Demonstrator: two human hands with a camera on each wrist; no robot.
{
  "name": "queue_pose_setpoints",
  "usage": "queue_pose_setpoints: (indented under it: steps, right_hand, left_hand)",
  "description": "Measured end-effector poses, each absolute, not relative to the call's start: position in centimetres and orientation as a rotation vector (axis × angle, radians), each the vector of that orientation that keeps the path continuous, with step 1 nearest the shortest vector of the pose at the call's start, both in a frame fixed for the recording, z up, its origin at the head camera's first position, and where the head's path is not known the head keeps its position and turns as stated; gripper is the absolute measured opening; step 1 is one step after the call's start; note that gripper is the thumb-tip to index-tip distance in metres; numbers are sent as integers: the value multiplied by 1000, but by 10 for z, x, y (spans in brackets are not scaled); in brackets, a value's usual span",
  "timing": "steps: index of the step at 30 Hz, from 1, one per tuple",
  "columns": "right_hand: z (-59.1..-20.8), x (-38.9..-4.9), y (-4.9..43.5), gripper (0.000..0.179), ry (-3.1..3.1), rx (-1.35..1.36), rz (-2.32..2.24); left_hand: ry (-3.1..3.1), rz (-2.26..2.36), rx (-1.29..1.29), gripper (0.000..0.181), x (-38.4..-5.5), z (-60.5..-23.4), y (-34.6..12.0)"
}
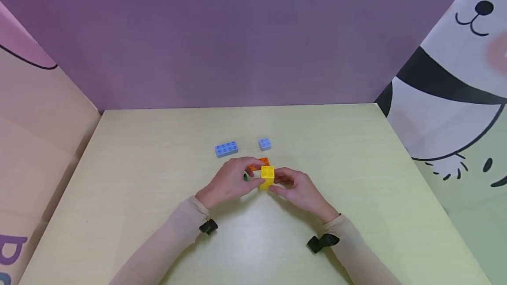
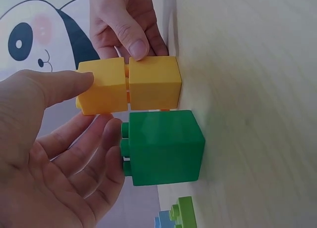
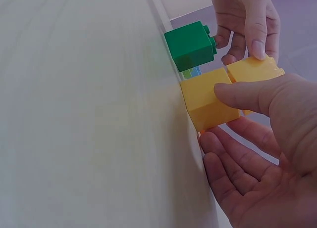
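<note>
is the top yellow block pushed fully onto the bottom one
No: the left wrist view shows studs in a gap between the top yellow block and the bottom yellow block.

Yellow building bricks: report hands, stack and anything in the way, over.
Left hand pinching upper yellow brick; right hand pinching lower yellow brick. Narrow gap between them, not fully seated. Green brick close beside, possibly cramping left hand.

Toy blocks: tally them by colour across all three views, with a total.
Yellow blocks: 2
Blue blocks: 2
Dark green block: 1
Light green block: 1
Orange block: 1, partly hidden
Total: 7 in sight
</note>
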State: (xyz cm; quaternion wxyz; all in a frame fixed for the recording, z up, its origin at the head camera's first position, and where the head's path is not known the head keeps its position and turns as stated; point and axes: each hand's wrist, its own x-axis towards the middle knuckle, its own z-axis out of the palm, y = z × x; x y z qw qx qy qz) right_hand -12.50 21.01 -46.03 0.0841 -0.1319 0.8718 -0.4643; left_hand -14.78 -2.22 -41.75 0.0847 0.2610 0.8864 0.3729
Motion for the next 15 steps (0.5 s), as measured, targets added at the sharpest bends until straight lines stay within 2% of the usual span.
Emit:
queue_pose_setpoints:
  steps: [15]
  right_hand:
    - [-465, -124, 210, 32, 2600, -422, -1395]
  left_hand:
    - [2691, 995, 961, 33, -154, -422, -22]
